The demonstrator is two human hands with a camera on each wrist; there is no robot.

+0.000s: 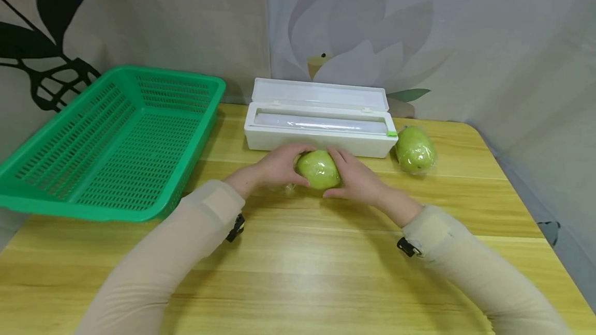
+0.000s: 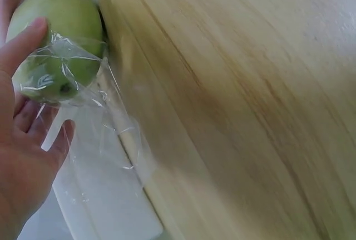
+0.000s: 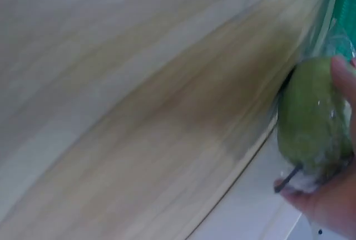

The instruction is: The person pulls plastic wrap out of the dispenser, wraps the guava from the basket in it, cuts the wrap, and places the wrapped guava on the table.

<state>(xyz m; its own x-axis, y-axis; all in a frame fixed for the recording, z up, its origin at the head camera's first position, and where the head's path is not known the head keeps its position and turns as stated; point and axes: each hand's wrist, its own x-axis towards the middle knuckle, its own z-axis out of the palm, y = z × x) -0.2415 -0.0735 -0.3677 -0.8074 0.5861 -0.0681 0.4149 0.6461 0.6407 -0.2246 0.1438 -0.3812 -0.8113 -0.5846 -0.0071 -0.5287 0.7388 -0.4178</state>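
A green pear, partly covered in clear plastic wrap, is between both hands in front of the wrap box. My left hand grips it from the left side, thumb toward me. From the right, my right hand holds it with fingers and thumb curled around. In the left wrist view, a loose flap of plastic wrap trails from the pear's end. The pear's dark stem shows in the right wrist view. A second wrapped pear sits to the right of the box.
A white plastic wrap box stands lid up behind the hands, with a roll of film inside and a green tab at its right end. On the left is a green slotted basket. All stand on a wooden table against a fabric backdrop.
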